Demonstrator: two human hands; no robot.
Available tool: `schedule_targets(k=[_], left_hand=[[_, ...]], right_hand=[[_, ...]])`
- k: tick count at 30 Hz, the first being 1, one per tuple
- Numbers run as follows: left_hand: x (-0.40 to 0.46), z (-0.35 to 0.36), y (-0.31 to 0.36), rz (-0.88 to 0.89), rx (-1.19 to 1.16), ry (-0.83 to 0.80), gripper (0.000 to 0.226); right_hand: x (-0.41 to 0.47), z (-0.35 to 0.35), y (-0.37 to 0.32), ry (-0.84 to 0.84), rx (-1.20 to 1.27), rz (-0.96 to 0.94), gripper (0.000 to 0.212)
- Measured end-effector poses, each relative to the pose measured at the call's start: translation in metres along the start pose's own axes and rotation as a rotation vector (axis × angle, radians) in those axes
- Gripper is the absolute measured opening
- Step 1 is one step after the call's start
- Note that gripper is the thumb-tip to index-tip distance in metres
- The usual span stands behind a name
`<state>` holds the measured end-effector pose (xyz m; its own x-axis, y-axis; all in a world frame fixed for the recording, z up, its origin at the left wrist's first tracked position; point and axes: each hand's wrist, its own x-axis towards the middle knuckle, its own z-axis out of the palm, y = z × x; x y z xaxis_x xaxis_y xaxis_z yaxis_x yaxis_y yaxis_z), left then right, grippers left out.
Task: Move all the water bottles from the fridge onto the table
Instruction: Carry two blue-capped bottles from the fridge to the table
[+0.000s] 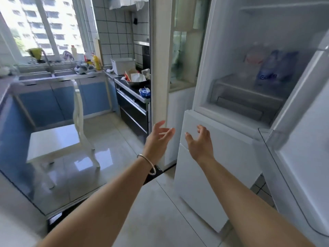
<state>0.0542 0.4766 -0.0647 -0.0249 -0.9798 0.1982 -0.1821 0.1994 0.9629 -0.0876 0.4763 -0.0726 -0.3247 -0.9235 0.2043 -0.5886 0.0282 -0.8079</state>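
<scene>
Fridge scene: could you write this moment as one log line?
fridge: door open | left hand: open, empty | right hand: open, empty, before fridge | bottles: blurred shapes inside, none held

Head camera looks forward and down, near the open fridge (249, 77).

- The fridge (249, 86) stands at the right, its upper door (302, 139) swung open at the far right.
- On a shelf inside the fridge sit blurred plastic bottles (274, 68), above a drawer (245, 97).
- The left hand (158, 138) and right hand (200, 141) are side by side, apart, before the fridge's closed lower drawer fronts (213, 148).
- A stove (133, 104) stands left of the fridge, beyond a wall post (160, 68) — a pan (137, 82) on it.
- The sink (49, 74) lies in the counter (89, 73) under the window (44, 24), at the far left.
- A chair (58, 139) stands on the floor (106, 139) before the counter's cabinets (62, 100).
</scene>
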Motion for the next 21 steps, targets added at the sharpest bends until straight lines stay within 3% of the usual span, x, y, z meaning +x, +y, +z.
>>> schedule_targets(k=[11,21], left_hand=[[0.210,0.064,-0.037,0.103,-0.176,-0.265,0.015],[0.370,0.164,-0.030,0.131,-0.272,-0.522,0.010]], right_hand=[[0.171,0.021,0.022,0.230,-0.093,0.080,0.057],[0.300,0.000,0.043,0.512,-0.093,0.213,0.053]])
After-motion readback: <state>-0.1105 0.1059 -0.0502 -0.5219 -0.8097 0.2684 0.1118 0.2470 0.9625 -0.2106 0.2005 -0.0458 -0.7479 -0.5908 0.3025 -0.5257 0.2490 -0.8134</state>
